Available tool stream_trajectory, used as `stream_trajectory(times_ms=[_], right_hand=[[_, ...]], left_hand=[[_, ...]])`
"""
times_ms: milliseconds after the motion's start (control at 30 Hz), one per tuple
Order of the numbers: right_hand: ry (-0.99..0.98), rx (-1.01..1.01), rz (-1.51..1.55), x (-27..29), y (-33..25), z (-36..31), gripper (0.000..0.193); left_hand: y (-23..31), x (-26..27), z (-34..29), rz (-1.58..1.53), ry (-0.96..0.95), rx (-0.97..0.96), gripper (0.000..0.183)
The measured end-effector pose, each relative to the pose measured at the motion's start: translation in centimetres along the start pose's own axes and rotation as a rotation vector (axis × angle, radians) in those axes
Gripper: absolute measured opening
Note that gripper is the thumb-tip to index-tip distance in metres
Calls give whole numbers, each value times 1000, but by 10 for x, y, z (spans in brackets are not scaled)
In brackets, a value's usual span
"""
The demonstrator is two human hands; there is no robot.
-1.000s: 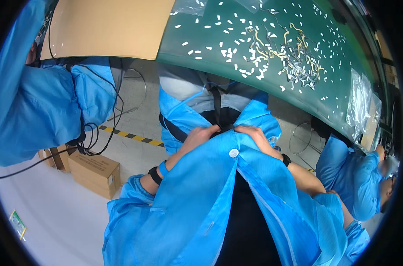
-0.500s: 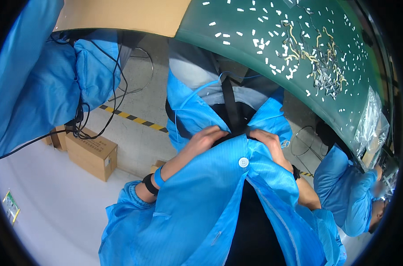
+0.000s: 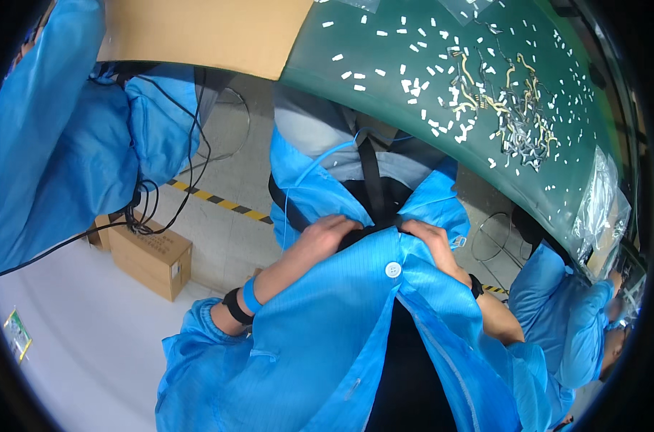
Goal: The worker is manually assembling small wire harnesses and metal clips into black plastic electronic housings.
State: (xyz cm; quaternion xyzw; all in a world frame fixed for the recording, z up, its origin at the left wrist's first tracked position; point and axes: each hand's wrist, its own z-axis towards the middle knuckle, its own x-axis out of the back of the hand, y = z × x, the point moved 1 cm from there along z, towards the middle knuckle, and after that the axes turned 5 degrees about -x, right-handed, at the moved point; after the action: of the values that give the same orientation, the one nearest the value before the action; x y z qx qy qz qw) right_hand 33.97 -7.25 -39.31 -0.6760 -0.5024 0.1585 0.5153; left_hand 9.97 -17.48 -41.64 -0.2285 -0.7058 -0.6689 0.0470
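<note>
Both my hands are at my waist, at the upper front edge of my blue work coat (image 3: pixel 319 317). My left hand (image 3: pixel 328 236) is curled in beside a black strap (image 3: pixel 371 173) that runs away between my legs. On the other side of that strap, my right hand (image 3: pixel 433 239) bends inward over the coat's edge. Fingertips of both hands are tucked out of sight near the black webbing, so what they grip is hidden. A blue band (image 3: pixel 250 295) and a black band circle my left wrist. One white button (image 3: pixel 392 270) fastens the coat.
Ahead, a green-topped table (image 3: pixel 384 93) carries many small white pieces, a tangle of wires (image 3: pixel 525 129) and clear plastic bags (image 3: pixel 597 209). A cardboard sheet (image 3: pixel 212 36) lies left of it. Co-workers sit on both sides. Black cables (image 3: pixel 197 144) hang near a carton (image 3: pixel 150 259).
My view has shifted slightly, so the table and carton appear a little lower. Both hands stay at my waist, with only a slight movement of the left.
</note>
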Motion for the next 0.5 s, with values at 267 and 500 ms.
stream_trajectory(times_ms=[267,500], right_hand=[[-22,-5,11,-1,9,-2,38],[-70,29,-44,-1,18,7,37]], left_hand=[[1,3,-5,-118,-96,129,47],[1,-13,-8,-299,53,303,41]])
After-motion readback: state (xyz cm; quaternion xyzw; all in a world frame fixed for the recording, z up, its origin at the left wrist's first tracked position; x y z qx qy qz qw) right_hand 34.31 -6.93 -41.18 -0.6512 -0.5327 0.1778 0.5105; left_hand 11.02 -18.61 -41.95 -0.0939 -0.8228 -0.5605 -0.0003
